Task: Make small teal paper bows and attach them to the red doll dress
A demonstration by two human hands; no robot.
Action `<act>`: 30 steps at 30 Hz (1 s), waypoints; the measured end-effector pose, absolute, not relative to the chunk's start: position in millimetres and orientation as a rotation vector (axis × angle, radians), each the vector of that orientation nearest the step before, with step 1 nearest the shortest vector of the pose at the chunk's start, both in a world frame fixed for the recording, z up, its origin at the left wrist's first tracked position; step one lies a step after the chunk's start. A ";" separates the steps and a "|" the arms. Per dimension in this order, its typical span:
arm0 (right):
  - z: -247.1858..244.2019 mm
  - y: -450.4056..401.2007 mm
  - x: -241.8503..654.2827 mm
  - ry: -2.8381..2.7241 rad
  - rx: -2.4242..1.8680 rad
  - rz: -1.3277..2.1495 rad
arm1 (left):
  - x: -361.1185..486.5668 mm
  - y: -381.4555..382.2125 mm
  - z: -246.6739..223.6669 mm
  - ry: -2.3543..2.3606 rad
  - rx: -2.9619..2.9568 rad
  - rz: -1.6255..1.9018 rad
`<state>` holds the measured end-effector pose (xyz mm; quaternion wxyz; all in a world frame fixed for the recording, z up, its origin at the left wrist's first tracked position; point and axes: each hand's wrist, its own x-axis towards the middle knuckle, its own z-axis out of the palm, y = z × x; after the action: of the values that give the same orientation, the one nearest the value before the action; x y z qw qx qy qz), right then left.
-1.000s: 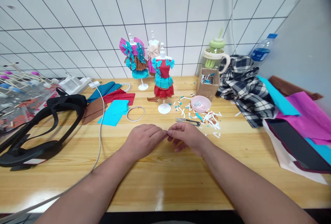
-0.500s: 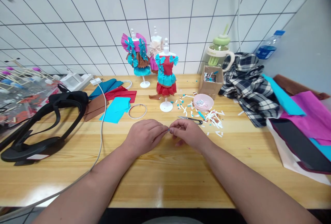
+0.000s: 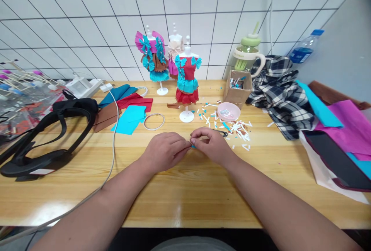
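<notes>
My left hand (image 3: 167,151) and my right hand (image 3: 213,146) meet fingertip to fingertip above the table, both pinched closed. Between them shows a tiny turquoise piece (image 3: 193,146), mostly covered by the fingers; its kind is too small to make out. Just behind the right hand lies a pair of scissors (image 3: 223,133), only the dark handle visible. Beyond the hands a small white mannequin (image 3: 186,116) stands upright in a red and turquoise paper dress (image 3: 189,74). Left of it, a roll of thin tape or ring (image 3: 154,121) lies flat beside turquoise paper sheets (image 3: 129,120).
Paper scraps (image 3: 239,132) surround a pink dish (image 3: 228,112) and a cardboard box (image 3: 238,89). Two more dressed mannequins stand behind. A black headset frame (image 3: 75,143) and a white cable (image 3: 113,154) lie left; a phone (image 3: 336,158) and checked cloth (image 3: 274,92) lie right.
The view has tilted slightly. My right hand has shifted a little, now covering the scissor blades, and the turquoise piece shows lower between the fingertips.
</notes>
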<state>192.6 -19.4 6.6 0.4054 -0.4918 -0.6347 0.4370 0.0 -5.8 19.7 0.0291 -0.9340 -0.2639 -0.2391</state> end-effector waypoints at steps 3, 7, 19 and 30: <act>8.8 -21.1 194.2 -1.753 -1.223 0.804 | 0.3 -5.7 17.2 -0.825 -2.894 -0.726; 8.6 -19.7 197.6 -1.761 -1.267 0.790 | 0.5 -5.6 17.1 -0.830 -2.894 -0.740; 10.5 -21.4 200.8 -1.894 -1.286 0.697 | 2.6 -7.1 15.8 -0.846 -2.922 -0.729; 14.8 -32.7 195.7 -1.999 -1.124 0.176 | 12.3 -7.6 16.5 -1.818 -3.047 -1.245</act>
<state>195.7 -32.7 14.8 0.4084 -0.4461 -0.7933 0.0698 12.3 -7.6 16.5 -0.3043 -0.7718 -0.4607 -0.3154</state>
